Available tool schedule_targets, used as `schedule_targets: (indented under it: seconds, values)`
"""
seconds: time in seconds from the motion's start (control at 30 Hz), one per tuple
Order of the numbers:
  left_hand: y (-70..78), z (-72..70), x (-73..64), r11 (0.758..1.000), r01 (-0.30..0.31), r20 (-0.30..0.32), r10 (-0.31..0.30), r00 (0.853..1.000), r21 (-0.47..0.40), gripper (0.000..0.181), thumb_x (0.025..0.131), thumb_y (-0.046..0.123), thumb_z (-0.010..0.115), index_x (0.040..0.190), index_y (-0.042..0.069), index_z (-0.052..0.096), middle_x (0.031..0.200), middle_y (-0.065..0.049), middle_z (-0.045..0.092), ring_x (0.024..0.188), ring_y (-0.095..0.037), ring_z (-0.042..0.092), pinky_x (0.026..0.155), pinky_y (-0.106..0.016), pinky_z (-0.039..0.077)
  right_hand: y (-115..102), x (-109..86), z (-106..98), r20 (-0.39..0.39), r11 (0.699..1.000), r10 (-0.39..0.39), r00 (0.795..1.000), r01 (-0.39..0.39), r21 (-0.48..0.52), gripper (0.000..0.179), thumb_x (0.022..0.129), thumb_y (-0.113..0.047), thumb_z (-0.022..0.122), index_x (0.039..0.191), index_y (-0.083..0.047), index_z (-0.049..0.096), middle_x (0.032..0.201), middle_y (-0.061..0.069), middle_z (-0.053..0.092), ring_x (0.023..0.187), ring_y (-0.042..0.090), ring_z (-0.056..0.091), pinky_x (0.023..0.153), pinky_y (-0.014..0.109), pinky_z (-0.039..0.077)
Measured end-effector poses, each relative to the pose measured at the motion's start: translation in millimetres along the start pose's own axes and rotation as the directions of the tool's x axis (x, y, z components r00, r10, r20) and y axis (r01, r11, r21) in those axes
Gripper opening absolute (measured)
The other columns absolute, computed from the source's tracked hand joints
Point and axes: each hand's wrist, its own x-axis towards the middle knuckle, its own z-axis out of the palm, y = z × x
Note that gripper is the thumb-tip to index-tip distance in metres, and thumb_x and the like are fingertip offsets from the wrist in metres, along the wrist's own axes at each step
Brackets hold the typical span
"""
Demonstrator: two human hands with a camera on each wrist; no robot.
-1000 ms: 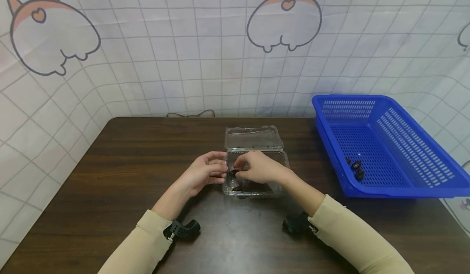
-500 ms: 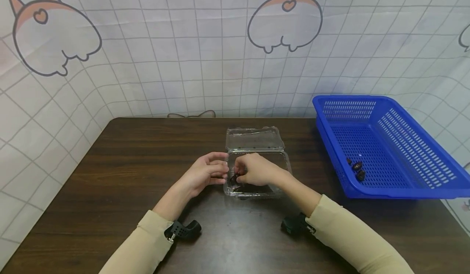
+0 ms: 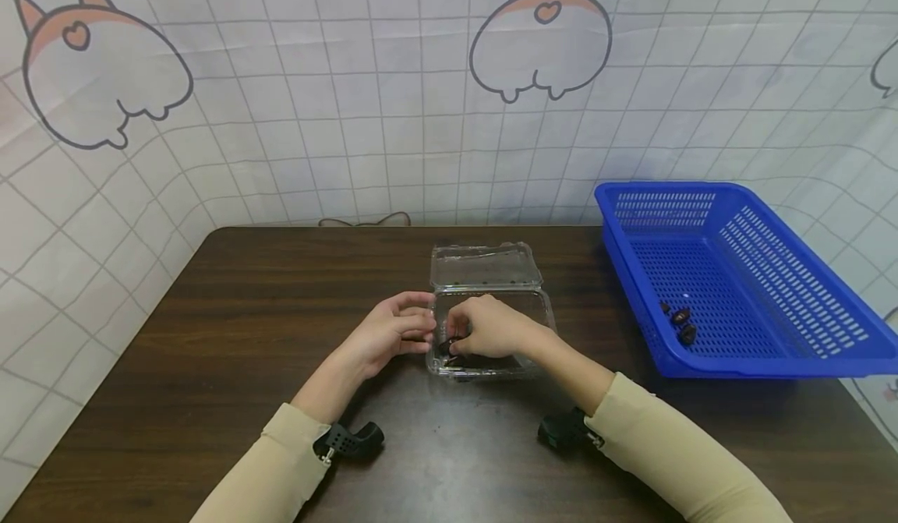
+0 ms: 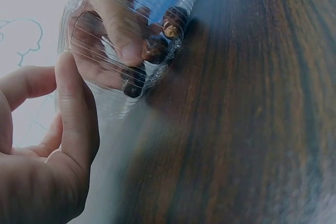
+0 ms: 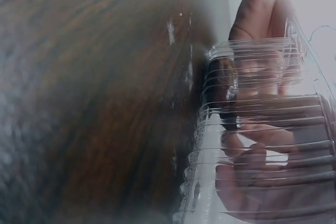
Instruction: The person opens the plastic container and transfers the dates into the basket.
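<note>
A clear plastic clamshell box [image 3: 484, 375] stands on the brown table with its lid [image 3: 486, 266] folded back. My right hand [image 3: 494, 326] reaches down inside it, thumb and fingers bent around a dark brown, glossy, chestnut-like piece [image 4: 134, 81] near the left end. Through the ribbed wall in the left wrist view, a second piece [image 4: 155, 51] and a third piece [image 4: 174, 23] with a tan patch sit close by. My left hand [image 3: 393, 328] stays at the outside of the box's left wall, fingers loosely bent, fingertips right at the plastic.
At the right of the table stands a blue slotted basket [image 3: 715, 289]. Several similar dark pieces [image 3: 680, 317] lie in its near left part. Behind the table hangs a white gridded cloth [image 3: 337, 118]. Each wrist carries a black camera mount [image 3: 354, 439].
My right hand has sunk slightly lower and toward the near left corner of the box, its fingers closing around a dark piece. The left hand holds its place at the wall.
</note>
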Motion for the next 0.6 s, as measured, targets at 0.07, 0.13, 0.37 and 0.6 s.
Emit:
schedule_targets:
  seconds: [0.07, 0.13, 0.37, 0.6]
  values:
    - [-0.5, -0.1, 0.1, 1.0, 0.0, 0.002, 0.0, 1.0, -0.001, 0.052, 0.099, 0.002, 0.063, 0.148, -0.001, 0.045, 0.102, -0.006, 0.064, 0.078, -0.015, 0.065, 0.07, -0.028, 0.06, 0.1, -0.7, -0.6, 0.002, 1.0, 0.007, 1.0, -0.007, 0.009, 0.01, 0.089, -0.016, 0.08, 0.093, -0.014, 0.07, 0.076, -0.009, 0.062, 0.07, 0.01, 0.056, 0.065, 0.029, 0.047]
    - [-0.8, 0.0, 0.1, 1.0, 0.001, 0.002, -0.001, 1.0, -0.001, 0.052, 0.099, 0.002, 0.062, 0.148, -0.001, 0.044, 0.103, -0.007, 0.064, 0.078, -0.015, 0.065, 0.07, -0.028, 0.06, 0.1, -1.6, -1.2, 0.001, 1.0, 0.017, 1.0, -0.017, 0.018, 0.011, 0.09, -0.016, 0.08, 0.094, -0.014, 0.07, 0.078, -0.008, 0.063, 0.071, 0.01, 0.056, 0.066, 0.03, 0.047]
    - [-0.7, -0.1, 0.8, 1.0, -0.002, 0.003, 0.002, 1.0, 0.007, 0.052, 0.099, 0.002, 0.063, 0.148, -0.002, 0.044, 0.103, -0.007, 0.063, 0.078, -0.015, 0.065, 0.069, -0.027, 0.06, -1.0, -7.6, -6.4, -0.021, 0.999, 0.029, 0.999, -0.029, 0.036, 0.01, 0.091, -0.016, 0.079, 0.096, -0.014, 0.07, 0.083, -0.008, 0.065, 0.076, 0.011, 0.057, 0.071, 0.032, 0.049]
    - [-0.8, -0.6, 1.1, 1.0, 0.0, 0.0, 0.0, 1.0, -0.001, 0.052, 0.099, 0.001, 0.063, 0.147, -0.001, 0.045, 0.102, -0.007, 0.063, 0.077, -0.014, 0.066, 0.069, -0.027, 0.06, -4.9, -18.3, -15.4, -0.061, 0.999, 0.031, 0.998, -0.028, 0.047, 0.009, 0.091, -0.016, 0.079, 0.096, -0.013, 0.071, 0.085, -0.008, 0.067, 0.078, 0.009, 0.059, 0.073, 0.032, 0.051]
